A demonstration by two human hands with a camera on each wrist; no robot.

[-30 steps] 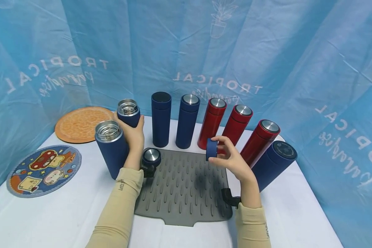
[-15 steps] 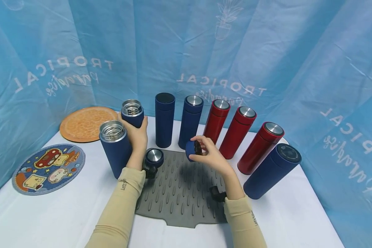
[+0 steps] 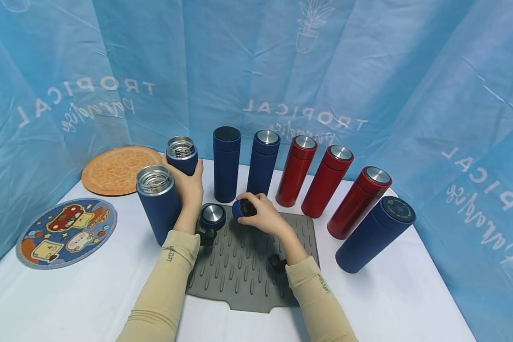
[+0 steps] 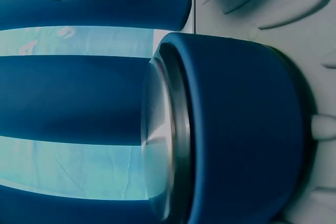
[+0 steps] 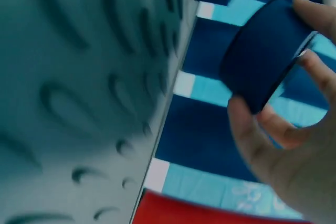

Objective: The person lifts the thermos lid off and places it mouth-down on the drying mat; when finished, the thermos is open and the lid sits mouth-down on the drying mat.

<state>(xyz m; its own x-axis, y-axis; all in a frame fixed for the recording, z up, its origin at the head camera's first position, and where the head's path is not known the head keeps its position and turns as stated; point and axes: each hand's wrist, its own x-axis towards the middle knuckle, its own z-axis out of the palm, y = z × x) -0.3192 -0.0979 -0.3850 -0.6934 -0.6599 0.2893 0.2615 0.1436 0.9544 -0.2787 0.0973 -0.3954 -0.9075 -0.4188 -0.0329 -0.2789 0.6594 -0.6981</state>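
Note:
My left hand [image 3: 190,187] grips an uncapped blue thermos bottle [image 3: 182,164] at the back left, its steel mouth facing up. Just in front of that stands another uncapped blue thermos bottle [image 3: 159,209], beside the left wrist. Between thumb and fingertips my right hand [image 3: 266,216] pinches a blue bottle lid [image 5: 268,51] with a black top, tilted over the back of the grey mat [image 3: 248,280]. A second blue lid [image 4: 241,129] with a steel top rests on the mat's back left corner, a little left of the held one.
Capped bottles stand in an arc behind and right of the mat: a black-topped blue bottle [image 3: 226,166], a steel-topped blue bottle [image 3: 262,164], several red bottles [image 3: 296,173] and another blue bottle [image 3: 369,240]. An orange round mat [image 3: 119,171] and a cartoon mat [image 3: 66,232] lie left.
My right hand has carried the black-topped lid leftward and down, from beside the red bottles to near the steel-topped lid. My left hand keeps its hold on the back bottle.

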